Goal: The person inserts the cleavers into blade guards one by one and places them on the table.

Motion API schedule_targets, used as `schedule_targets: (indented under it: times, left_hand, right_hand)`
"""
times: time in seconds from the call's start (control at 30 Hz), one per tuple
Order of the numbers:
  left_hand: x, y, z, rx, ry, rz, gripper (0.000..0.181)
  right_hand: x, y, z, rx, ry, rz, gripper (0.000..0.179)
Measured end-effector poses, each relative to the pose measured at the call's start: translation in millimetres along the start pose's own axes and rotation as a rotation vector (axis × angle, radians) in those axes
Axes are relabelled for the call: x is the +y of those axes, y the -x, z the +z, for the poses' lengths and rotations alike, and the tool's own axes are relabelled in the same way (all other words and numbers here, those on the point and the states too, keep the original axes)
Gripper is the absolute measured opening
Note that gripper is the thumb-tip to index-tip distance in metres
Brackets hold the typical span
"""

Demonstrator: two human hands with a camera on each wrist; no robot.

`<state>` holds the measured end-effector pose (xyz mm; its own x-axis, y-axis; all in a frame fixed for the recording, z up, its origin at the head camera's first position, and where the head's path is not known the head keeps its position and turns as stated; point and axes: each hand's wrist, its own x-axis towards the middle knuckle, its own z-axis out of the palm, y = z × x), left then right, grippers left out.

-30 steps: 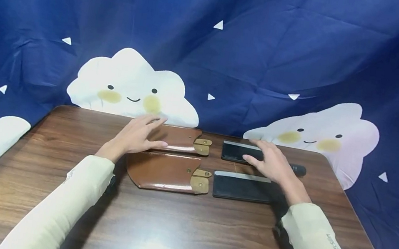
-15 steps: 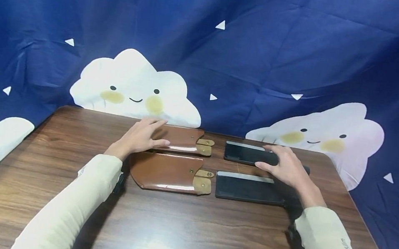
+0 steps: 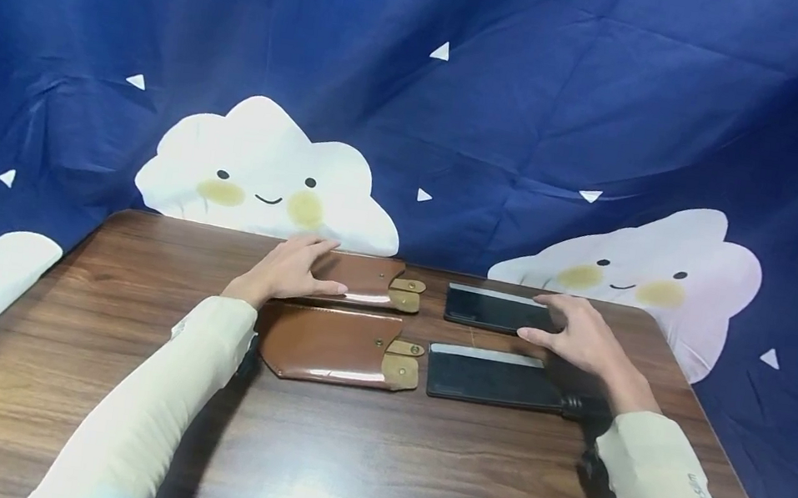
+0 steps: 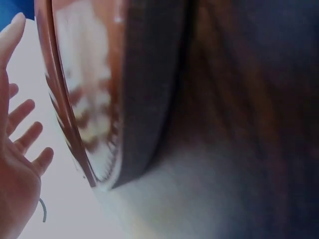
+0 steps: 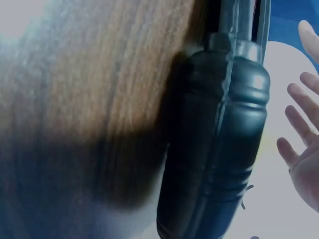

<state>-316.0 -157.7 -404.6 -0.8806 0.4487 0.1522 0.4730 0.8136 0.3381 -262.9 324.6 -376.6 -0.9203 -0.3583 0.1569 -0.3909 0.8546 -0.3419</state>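
Note:
Two brown leather sheaths with tan snap straps lie flat on the table: the far sheath (image 3: 366, 272) and the near sheath (image 3: 326, 345). My left hand (image 3: 284, 272) is at the left part of the far one, thumb and fingers spread apart. In the left wrist view a sheath's stitched edge (image 4: 112, 144) looms large beside the fingers. To the right lie a far cleaver (image 3: 485, 308) and a near cleaver (image 3: 491, 379), both black-bladed with silvery edges. My right hand (image 3: 584, 338) is over the far cleaver's right end, hiding its handle; its fingers look parted. A ribbed black handle (image 5: 214, 139) fills the right wrist view.
The brown wooden table (image 3: 358, 445) has a bright reflection at the front. A blue curtain (image 3: 493, 110) with white clouds hangs close behind its far edge.
My right hand has moved right, from over the far cleaver's blade to its handle end. My left hand has shifted slightly right over the far sheath. Sheaths and cleavers stay put.

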Motion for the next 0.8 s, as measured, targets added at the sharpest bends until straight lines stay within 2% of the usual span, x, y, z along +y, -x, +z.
schedule_targets:
  times: [0.37, 0.57, 0.8]
  left_hand:
    - [7.2, -17.3, 8.4, -0.080, -0.014, 0.042, 0.102]
    - [6.5, -15.0, 9.1, -0.130, -0.008, 0.014, 0.104]
    - [9.0, -20.6, 10.0, -0.197, -0.043, 0.058, 0.110]
  right_hand:
    - [10, -1.8, 0, -0.070, -0.045, 0.082, 0.076]
    - [18, -1.9, 6, -0.094, -0.072, 0.123, 0.076]
    - [29, 1.6, 5, -0.132, -0.024, 0.180, 0.079]
